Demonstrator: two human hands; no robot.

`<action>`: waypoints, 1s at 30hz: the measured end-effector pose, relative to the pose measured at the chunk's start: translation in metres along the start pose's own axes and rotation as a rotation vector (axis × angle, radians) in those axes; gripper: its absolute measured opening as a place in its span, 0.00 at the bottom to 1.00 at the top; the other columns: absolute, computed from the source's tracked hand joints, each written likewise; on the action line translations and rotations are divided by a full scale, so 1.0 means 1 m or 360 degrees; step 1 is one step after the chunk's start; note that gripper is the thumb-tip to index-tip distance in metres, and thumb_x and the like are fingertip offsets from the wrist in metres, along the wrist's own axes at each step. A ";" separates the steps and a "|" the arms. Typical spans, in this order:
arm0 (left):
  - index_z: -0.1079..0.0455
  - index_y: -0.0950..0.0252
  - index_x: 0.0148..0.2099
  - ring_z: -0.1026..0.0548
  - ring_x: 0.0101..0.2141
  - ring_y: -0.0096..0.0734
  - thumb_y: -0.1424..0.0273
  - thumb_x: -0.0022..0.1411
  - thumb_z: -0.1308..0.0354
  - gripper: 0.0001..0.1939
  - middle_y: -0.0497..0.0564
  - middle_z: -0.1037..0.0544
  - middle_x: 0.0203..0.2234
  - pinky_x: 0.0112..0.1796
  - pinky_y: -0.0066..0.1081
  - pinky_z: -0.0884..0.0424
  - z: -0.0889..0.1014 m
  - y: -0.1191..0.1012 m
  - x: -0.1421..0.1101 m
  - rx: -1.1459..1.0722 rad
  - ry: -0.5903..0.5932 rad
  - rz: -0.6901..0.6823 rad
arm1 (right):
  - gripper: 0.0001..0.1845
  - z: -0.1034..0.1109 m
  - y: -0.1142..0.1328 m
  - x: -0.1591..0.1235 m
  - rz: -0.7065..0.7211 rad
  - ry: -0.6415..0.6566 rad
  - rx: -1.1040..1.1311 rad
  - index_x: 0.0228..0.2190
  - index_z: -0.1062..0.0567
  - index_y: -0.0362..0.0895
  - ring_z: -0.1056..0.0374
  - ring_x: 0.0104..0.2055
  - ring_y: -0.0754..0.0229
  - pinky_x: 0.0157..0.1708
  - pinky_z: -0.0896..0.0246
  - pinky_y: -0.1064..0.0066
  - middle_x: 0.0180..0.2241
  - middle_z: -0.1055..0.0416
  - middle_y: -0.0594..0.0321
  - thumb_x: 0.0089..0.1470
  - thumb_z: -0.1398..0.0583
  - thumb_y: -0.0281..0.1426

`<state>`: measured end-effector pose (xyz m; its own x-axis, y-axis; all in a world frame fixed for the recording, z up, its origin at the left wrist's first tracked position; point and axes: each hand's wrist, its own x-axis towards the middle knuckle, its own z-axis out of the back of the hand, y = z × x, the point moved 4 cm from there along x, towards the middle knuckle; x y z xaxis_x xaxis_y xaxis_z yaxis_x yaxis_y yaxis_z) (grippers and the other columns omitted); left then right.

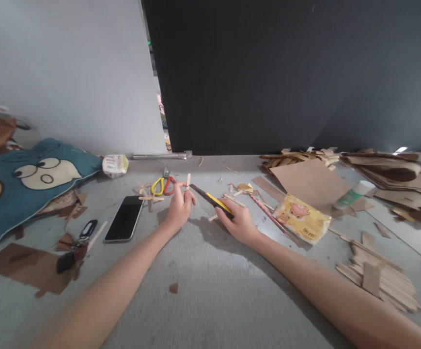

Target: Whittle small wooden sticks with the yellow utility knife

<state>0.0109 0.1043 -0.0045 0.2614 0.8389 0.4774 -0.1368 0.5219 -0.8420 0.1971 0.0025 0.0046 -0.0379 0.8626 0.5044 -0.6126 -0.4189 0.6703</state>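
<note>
Between the fingers of my left hand (180,206) is a short wooden craft stick (188,180), its end pointing up. My right hand (241,222) grips a yellow and black utility knife (217,201), its dark blade extended toward the stick. Blade tip and stick lie close together; whether they touch I cannot tell. Just behind my left hand are red and yellow handled pliers (164,183). Left of that hand, several craft sticks (151,198) lie crossed beside a black phone (125,219).
On the right lie a yellow tissue pack (303,218), a pencil (268,212), a glue stick (353,195), cardboard sheets (304,182) and a pile of craft sticks (381,274). A blue cushion (32,186) and keys (74,254) are at left. A dark panel (290,77) stands behind.
</note>
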 end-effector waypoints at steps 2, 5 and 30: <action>0.46 0.59 0.51 0.32 0.20 0.26 0.61 0.74 0.53 0.10 0.40 0.27 0.22 0.28 0.28 0.37 0.000 -0.001 0.000 0.0008 0.0012 -0.0009 | 0.17 0.000 0.000 0.000 -0.0001 0.0007 0.0007 0.46 0.22 0.44 0.35 0.25 0.61 0.29 0.39 0.72 0.27 0.26 0.63 0.66 0.45 0.40; 0.46 0.59 0.51 0.32 0.20 0.26 0.61 0.75 0.53 0.09 0.40 0.27 0.22 0.28 0.28 0.37 0.000 -0.002 -0.001 0.0016 0.0010 -0.0008 | 0.17 0.000 0.001 0.000 0.0002 -0.0001 0.0019 0.46 0.22 0.44 0.34 0.26 0.61 0.29 0.39 0.72 0.28 0.26 0.63 0.66 0.46 0.40; 0.45 0.59 0.52 0.32 0.21 0.26 0.63 0.75 0.54 0.09 0.40 0.27 0.22 0.28 0.28 0.37 0.000 -0.004 -0.001 0.0032 0.0006 -0.0032 | 0.18 -0.001 -0.001 -0.002 0.0013 0.0031 0.0013 0.49 0.23 0.44 0.30 0.29 0.58 0.32 0.36 0.70 0.32 0.23 0.60 0.68 0.46 0.40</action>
<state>0.0109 0.1014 -0.0016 0.2681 0.8276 0.4932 -0.1509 0.5417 -0.8269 0.1971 0.0017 0.0020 -0.0582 0.8644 0.4994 -0.6059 -0.4282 0.6705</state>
